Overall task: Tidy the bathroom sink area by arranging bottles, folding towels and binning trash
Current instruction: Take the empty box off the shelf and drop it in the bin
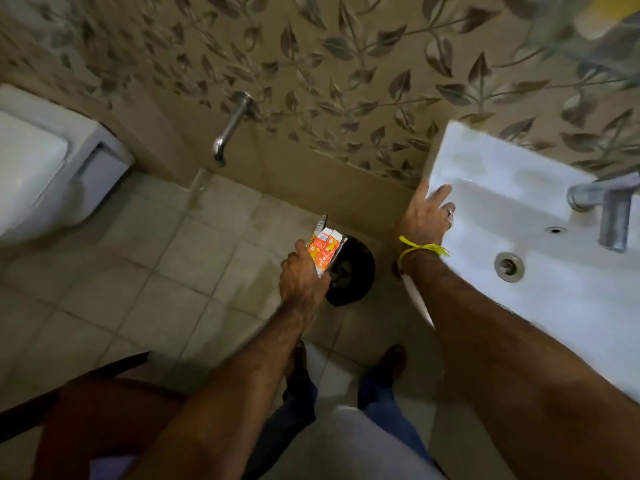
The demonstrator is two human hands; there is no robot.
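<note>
My left hand (pixel 303 277) grips a crumpled orange and white carton (pixel 323 249) and holds it just above the left rim of a small black bin (pixel 353 275) on the floor. My right hand (pixel 427 216), with a yellow thread around the wrist, rests with spread fingers on the left edge of the white sink (pixel 512 216). Nothing is in the right hand. No bottles or towels show in this view.
A chrome tap (pixel 602 209) stands on the sink at the right, and the drain (pixel 508 266) lies below it. A wall spout (pixel 230 128) sticks out over the tiled floor. A white toilet (pixel 48 161) hangs at the left. My feet (pixel 391 362) stand below the bin.
</note>
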